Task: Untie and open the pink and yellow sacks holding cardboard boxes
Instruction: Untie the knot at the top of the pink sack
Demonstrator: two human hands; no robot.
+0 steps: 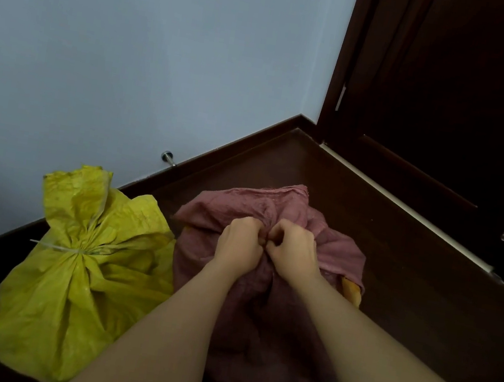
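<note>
- Dark wood floor [367, 241] in a corner, pale blue wall [135, 42] on one side and a dark door [455, 90] on the other, with a little metal doorstop [168, 157] sticking out just above the skirting.
- Both sacks sit on the floor side by side, touching or close to it. My guess is they were just parked in the corner out of the way.
- Pink sack [259, 306] is right in front of the person, so both arms reach it straight on.
- Left hand [239, 246] and right hand [292, 251] are both clenched on the gathered neck of the pink sack, knuckles almost touching. Looks like they're picking at the knot, but the tie itself is hidden under the fingers.
- Pink one is soft, faded and woven-looking, bunched at the top. A bit of tan peeks out on its right edge [351, 292], probably cardboard.
- Yellow sack [71, 294] is crinkly woven plastic, neck cinched with a pale string [65, 248], top flaring up. Nobody's touching it, so it's not yet started.
</note>
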